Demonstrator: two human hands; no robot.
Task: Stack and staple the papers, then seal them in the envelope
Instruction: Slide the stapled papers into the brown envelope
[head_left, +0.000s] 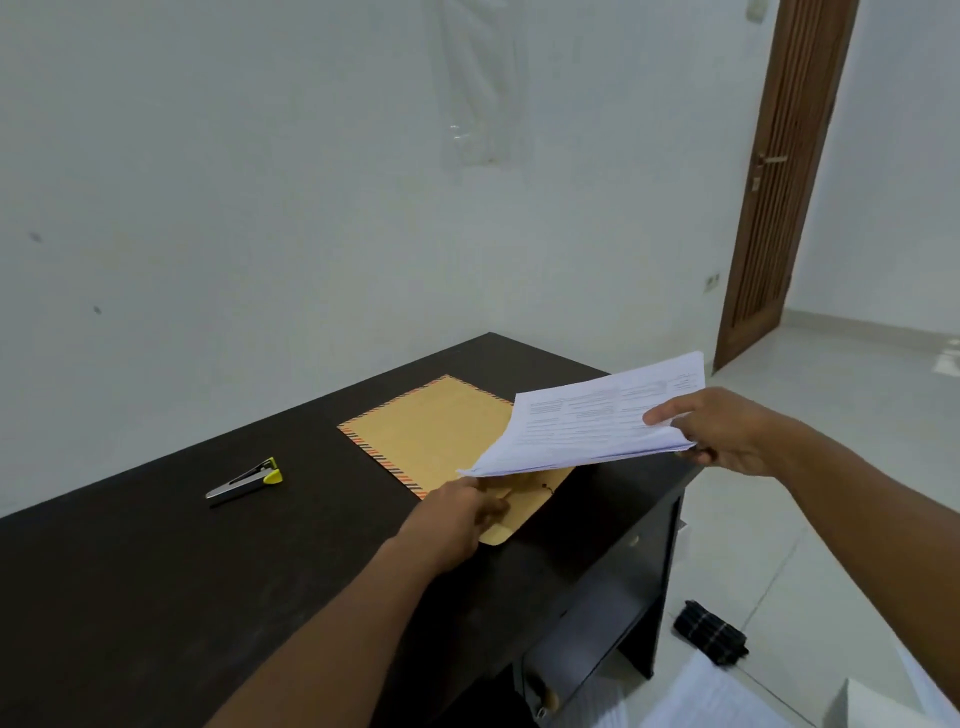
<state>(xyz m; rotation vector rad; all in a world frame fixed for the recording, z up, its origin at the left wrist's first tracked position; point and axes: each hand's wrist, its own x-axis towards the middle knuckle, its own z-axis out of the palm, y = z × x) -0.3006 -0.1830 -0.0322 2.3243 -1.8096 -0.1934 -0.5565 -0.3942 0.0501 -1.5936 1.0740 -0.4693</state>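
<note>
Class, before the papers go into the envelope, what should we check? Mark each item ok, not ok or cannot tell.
1. Papers held as one stack by the right hand: ok.
2. Papers stapled: cannot tell, no staple shows.
3. Envelope lying flat on the table: ok.
4. Flap open, left hand touching that end: ok.
5. Envelope mouth spread wide enough: cannot tell, the papers hide it.
6. Stapler lying apart from the envelope, out of the way: ok.
</note>
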